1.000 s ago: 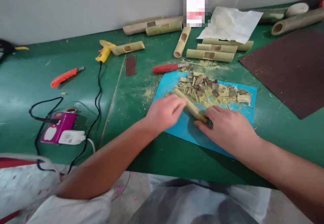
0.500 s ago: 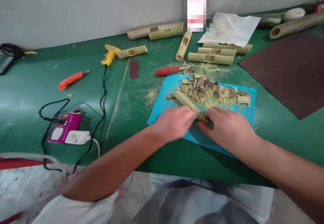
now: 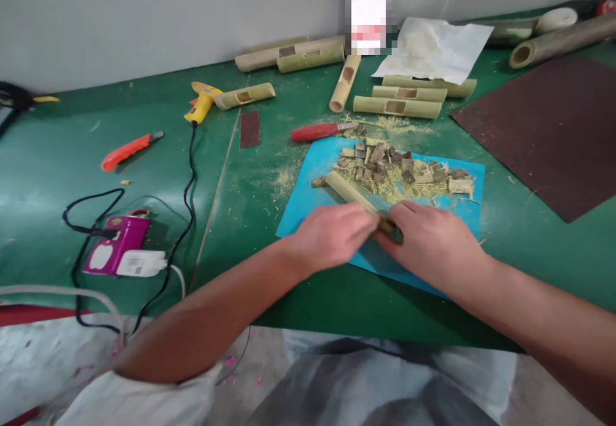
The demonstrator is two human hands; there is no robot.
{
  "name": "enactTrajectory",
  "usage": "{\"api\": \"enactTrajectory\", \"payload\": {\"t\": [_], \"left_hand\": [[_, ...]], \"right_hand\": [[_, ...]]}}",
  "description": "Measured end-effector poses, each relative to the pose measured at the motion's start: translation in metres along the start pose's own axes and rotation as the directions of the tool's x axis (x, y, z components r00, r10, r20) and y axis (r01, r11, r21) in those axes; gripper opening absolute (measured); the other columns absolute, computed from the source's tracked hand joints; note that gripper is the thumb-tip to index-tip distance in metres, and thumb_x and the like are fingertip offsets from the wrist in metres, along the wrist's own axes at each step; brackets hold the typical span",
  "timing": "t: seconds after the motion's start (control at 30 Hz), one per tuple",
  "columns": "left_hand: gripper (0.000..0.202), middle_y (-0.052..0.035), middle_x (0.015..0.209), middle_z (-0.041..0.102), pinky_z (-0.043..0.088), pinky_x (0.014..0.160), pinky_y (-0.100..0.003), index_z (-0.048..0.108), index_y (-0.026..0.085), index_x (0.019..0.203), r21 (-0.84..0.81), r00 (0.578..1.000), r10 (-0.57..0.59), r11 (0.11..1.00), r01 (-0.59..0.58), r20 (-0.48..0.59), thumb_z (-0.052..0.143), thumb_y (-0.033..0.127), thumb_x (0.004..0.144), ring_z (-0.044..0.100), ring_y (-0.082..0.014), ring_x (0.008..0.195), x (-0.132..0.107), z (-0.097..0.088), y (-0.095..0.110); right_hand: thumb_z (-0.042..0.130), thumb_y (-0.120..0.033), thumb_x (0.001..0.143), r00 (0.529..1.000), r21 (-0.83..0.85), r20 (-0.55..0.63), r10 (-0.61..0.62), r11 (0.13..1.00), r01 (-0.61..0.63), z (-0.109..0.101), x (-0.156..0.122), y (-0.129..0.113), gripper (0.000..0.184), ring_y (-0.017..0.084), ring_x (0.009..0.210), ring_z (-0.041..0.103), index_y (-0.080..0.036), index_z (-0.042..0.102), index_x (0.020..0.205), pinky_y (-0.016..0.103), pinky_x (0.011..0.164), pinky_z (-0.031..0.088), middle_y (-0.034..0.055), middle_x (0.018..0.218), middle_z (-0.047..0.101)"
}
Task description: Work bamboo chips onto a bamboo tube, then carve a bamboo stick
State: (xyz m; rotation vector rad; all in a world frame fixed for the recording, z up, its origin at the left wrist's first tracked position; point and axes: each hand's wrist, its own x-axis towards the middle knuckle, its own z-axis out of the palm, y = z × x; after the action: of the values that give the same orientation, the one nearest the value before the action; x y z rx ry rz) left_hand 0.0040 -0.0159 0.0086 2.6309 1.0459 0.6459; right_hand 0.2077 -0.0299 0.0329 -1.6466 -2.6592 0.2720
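Observation:
A pale bamboo tube point(image 3: 350, 190) lies slantwise over a blue sheet point(image 3: 301, 201), its near end in my right hand point(image 3: 428, 237). The fingers of that hand are wrapped round it. My left hand point(image 3: 339, 233) is closed in a pinch against the tube, close to the right thumb. Whatever sits between the left fingertips is hidden. Just beyond the tube, bamboo chips and shavings point(image 3: 409, 172) are heaped on the sheet. A red-handled knife point(image 3: 315, 133) rests behind the sheet's far left corner.
Several notched bamboo tubes point(image 3: 397, 107) lie toward the back. At left are a yellow glue gun point(image 3: 202, 102), an orange cutter point(image 3: 128, 151) and a purple power strip point(image 3: 118, 243) with cords. A dark brown sheet point(image 3: 548, 131) covers the right side; white paper point(image 3: 430, 51) lies behind.
My left hand has shifted slightly along the tube toward my right hand. The right hand keeps its hold, and the whole view has moved a little.

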Motion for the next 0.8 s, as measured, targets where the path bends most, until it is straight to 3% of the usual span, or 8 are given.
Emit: {"api": "enactTrajectory", "payload": {"t": [0.13, 0.33, 0.43, 0.53, 0.6, 0.73, 0.8], "left_hand": [[0.021, -0.0069, 0.094, 0.077, 0.059, 0.079, -0.028, 0.072, 0.016, 0.104, 0.02, 0.979, -0.116, 0.992, 0.121, -0.17, 0.053, 0.024, 0.102, 0.074, -0.0175, 0.088, -0.001, -0.001, -0.015], [0.018, -0.0069, 0.095, 0.078, 0.059, 0.081, -0.027, 0.071, 0.016, 0.106, 0.015, 0.967, -0.132, 0.99, 0.139, -0.218, 0.055, 0.023, 0.101, 0.074, -0.0166, 0.088, -0.004, -0.003, -0.019], [0.02, -0.0067, 0.095, 0.077, 0.059, 0.079, -0.026, 0.072, 0.015, 0.105, 0.026, 0.977, -0.147, 0.988, 0.153, -0.156, 0.054, 0.024, 0.102, 0.074, -0.0173, 0.088, -0.003, -0.003, -0.005], [0.028, -0.0052, 0.092, 0.076, 0.058, 0.07, -0.026, 0.071, 0.018, 0.109, -0.009, 0.998, -0.039, 0.999, 0.039, 0.043, 0.045, 0.027, 0.106, 0.073, -0.0175, 0.084, -0.002, -0.001, 0.012], [0.032, -0.0044, 0.092, 0.075, 0.057, 0.069, -0.026, 0.07, 0.02, 0.113, -0.044, 0.993, 0.021, 0.999, -0.016, 0.118, 0.04, 0.029, 0.108, 0.073, -0.0172, 0.085, -0.003, 0.0, 0.018], [0.033, -0.0065, 0.093, 0.075, 0.056, 0.07, -0.027, 0.069, 0.017, 0.117, 0.006, 0.998, -0.056, 0.998, 0.056, 0.031, 0.04, 0.03, 0.108, 0.073, -0.018, 0.084, -0.004, 0.001, 0.015], [0.035, -0.0067, 0.09, 0.074, 0.056, 0.07, -0.027, 0.07, 0.016, 0.111, 0.015, 0.998, -0.04, 0.999, 0.039, 0.053, 0.038, 0.029, 0.108, 0.072, -0.0178, 0.083, -0.004, 0.001, 0.014]], "right_hand": [[0.059, -0.041, 0.091, 1.0, -0.019, -0.017, 0.003, 1.0, -0.003, -0.001, -0.001, 0.0, 0.026, 0.017, 0.062, 0.054, -0.018, 0.067, 0.083, 0.031, 0.056, 0.02, 0.0063, 0.077, 0.066], [0.06, -0.039, 0.09, 0.999, -0.02, 0.034, 0.003, 1.0, -0.002, -0.005, -0.004, 0.001, 0.023, 0.018, 0.067, 0.058, -0.018, 0.067, 0.087, 0.031, 0.056, 0.022, 0.0066, 0.082, 0.067], [0.059, -0.037, 0.092, 0.997, 0.002, 0.081, -0.009, 1.0, 0.009, -0.008, -0.003, 0.002, 0.022, 0.019, 0.071, 0.06, -0.018, 0.068, 0.09, 0.031, 0.057, 0.025, 0.0075, 0.085, 0.069], [0.06, -0.032, 0.091, 0.993, 0.013, 0.111, -0.03, 0.999, 0.029, -0.009, -0.002, 0.003, 0.017, 0.019, 0.071, 0.061, -0.017, 0.068, 0.09, 0.031, 0.057, 0.027, 0.0076, 0.083, 0.068], [0.06, -0.031, 0.091, 0.994, 0.012, 0.109, -0.027, 1.0, 0.025, -0.009, -0.001, 0.004, 0.017, 0.018, 0.07, 0.06, -0.017, 0.068, 0.088, 0.03, 0.056, 0.027, 0.0074, 0.082, 0.068], [0.059, -0.036, 0.093, 0.995, 0.006, 0.097, -0.016, 1.0, 0.016, -0.008, -0.001, 0.003, 0.023, 0.018, 0.069, 0.059, -0.016, 0.068, 0.087, 0.031, 0.056, 0.026, 0.0078, 0.082, 0.068], [0.06, -0.034, 0.093, 0.993, 0.0, 0.114, -0.022, 1.0, 0.022, -0.008, -0.001, 0.002, 0.02, 0.019, 0.07, 0.06, -0.016, 0.068, 0.088, 0.031, 0.057, 0.026, 0.0082, 0.083, 0.068]]}}
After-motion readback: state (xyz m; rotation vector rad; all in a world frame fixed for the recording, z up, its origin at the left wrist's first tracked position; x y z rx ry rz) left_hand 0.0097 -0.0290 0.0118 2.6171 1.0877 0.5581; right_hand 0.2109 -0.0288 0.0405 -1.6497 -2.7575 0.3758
